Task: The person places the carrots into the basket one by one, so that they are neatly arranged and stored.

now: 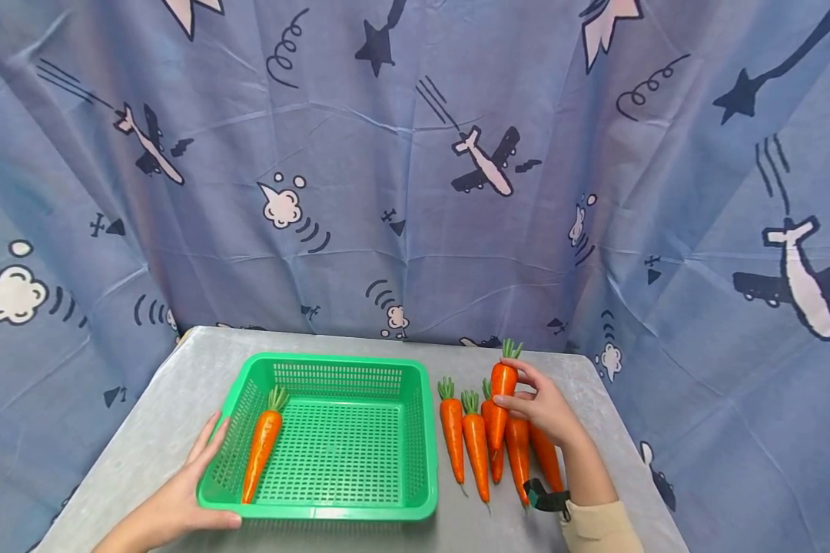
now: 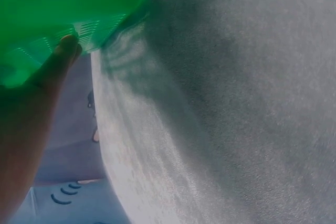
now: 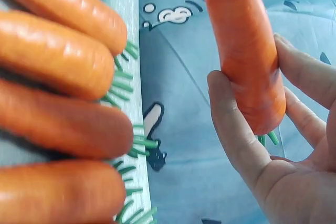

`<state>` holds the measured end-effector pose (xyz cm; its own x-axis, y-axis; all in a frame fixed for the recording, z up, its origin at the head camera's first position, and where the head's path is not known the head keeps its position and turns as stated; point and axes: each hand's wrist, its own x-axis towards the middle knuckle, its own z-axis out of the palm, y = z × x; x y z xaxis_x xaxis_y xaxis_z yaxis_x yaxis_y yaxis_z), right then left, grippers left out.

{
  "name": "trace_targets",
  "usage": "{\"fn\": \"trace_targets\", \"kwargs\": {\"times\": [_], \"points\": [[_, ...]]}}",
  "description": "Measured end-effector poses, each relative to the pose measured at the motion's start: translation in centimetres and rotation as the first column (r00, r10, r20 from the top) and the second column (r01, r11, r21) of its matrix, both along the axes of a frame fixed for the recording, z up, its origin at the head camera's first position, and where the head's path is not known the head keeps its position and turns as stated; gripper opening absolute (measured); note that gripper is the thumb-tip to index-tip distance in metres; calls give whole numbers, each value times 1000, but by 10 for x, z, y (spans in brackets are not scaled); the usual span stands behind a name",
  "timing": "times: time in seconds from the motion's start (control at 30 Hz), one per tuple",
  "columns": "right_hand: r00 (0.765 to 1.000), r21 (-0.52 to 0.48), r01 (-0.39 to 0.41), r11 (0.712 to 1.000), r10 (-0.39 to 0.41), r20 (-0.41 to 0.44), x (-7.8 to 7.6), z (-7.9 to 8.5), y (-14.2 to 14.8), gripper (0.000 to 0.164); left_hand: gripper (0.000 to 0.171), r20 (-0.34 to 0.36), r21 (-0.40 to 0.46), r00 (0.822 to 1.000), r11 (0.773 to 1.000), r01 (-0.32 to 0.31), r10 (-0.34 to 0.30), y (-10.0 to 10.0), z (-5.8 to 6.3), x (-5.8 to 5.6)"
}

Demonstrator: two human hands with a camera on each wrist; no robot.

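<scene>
My right hand (image 1: 542, 403) pinches an orange carrot (image 1: 502, 380) near its thick top, between thumb and fingers. The carrot's green stub points away from me, and in the right wrist view its body (image 3: 244, 51) is apart from the row of others. Several more carrots (image 1: 475, 442) lie side by side on the table beneath and left of that hand. My left hand (image 1: 180, 488) holds the near left corner of a green plastic basket (image 1: 332, 513), thumb (image 2: 67, 45) at the front and fingers along the left side. One carrot (image 1: 263, 453) lies in the basket, along its left wall.
The table (image 1: 466, 530) has a light grey cover. A blue curtain (image 1: 360, 192) printed with planes and stars hangs behind it and at both sides. A dark strap (image 1: 546, 498) circles my right wrist, just past the beige sleeve (image 1: 598, 530).
</scene>
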<state>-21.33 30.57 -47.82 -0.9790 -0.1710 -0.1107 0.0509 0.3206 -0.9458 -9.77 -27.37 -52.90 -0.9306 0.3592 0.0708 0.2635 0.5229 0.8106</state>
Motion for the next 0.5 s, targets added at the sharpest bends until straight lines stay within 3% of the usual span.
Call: {"fn": "trace_targets", "kwargs": {"times": [0.5], "points": [[997, -55, -69, 996, 69, -18, -9, -5, -39, 73, 126, 15, 26, 1000, 1000, 0, 0, 1, 2, 1]]}}
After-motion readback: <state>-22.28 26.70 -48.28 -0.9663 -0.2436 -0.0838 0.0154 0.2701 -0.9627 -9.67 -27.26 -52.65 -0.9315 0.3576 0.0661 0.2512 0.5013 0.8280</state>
